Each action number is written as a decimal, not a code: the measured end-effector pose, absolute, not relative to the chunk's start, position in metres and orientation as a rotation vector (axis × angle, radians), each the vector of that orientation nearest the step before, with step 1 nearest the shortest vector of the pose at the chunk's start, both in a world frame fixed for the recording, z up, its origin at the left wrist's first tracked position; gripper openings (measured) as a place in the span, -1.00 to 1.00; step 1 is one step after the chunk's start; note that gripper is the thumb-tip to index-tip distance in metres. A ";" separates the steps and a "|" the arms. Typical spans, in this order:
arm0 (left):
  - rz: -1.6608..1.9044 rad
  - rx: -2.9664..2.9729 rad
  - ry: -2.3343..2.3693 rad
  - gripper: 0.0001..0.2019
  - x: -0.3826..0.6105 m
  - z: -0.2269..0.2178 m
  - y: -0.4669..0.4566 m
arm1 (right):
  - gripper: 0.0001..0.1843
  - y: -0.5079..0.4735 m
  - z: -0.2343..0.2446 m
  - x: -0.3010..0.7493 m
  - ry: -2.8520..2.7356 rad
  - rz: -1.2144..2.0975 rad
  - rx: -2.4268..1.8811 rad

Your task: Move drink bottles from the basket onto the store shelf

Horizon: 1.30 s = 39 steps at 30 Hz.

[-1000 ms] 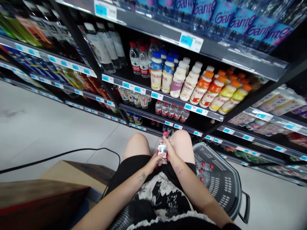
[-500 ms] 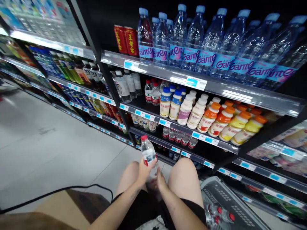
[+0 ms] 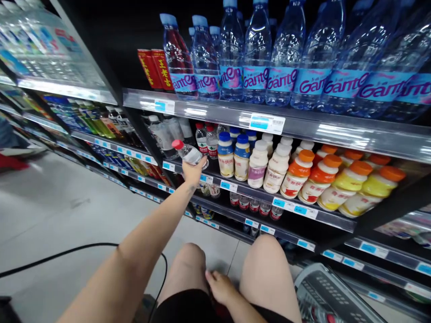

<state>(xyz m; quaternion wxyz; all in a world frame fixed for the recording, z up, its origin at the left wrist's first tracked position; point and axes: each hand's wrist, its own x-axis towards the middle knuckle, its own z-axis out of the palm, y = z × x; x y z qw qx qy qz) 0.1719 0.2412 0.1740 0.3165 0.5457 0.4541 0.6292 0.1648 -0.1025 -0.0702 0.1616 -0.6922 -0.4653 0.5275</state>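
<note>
My left hand is stretched out to the middle shelf and is closed round a small clear water bottle with a red cap, tilted to the left. The bottle is at the shelf's front edge, just left of several like red-capped bottles standing there. My right hand rests low between my knees, fingers relaxed and apart, with nothing seen in it.
Blue-, white- and orange-capped milk drink bottles fill the same shelf to the right. Large blue water bottles stand on the shelf above. A grey shopping basket sits at the lower right. A black cable crosses the floor.
My left hand has lifted the small bottle from my lap up to the middle shelf. My right hand let go of it and stayed between my knees. The view has tilted upward.
</note>
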 end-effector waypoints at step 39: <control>1.342 1.936 1.838 -0.06 0.170 0.149 0.293 | -0.58 -0.114 -0.045 0.173 -1.550 1.513 -2.152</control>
